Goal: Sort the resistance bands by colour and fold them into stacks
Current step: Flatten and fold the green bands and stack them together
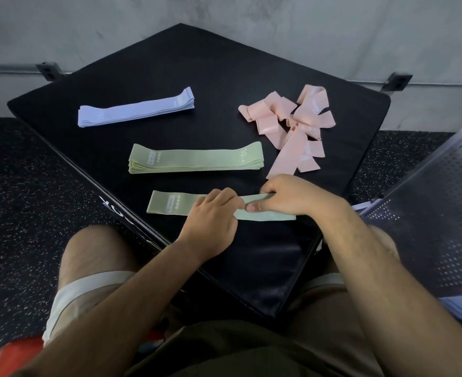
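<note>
Head view: your left hand [210, 213] curls its fingers round the middle of a loose sage-green fabric resistance band [167, 204] and your right hand [287, 198] pinches it, low over the near part of the black padded platform [170, 63]. Just beyond lies the flat green stack [197, 159], farther off the lilac stack [137, 108], and the tangled pink bands [292, 123] are heaped to the right.

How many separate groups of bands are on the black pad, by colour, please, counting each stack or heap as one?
Lilac: 1 (lilac stack)
Green: 2 (green stack; single green band held by left hand and right hand)
Pink: 1 (loose pink heap)
Total: 4
</note>
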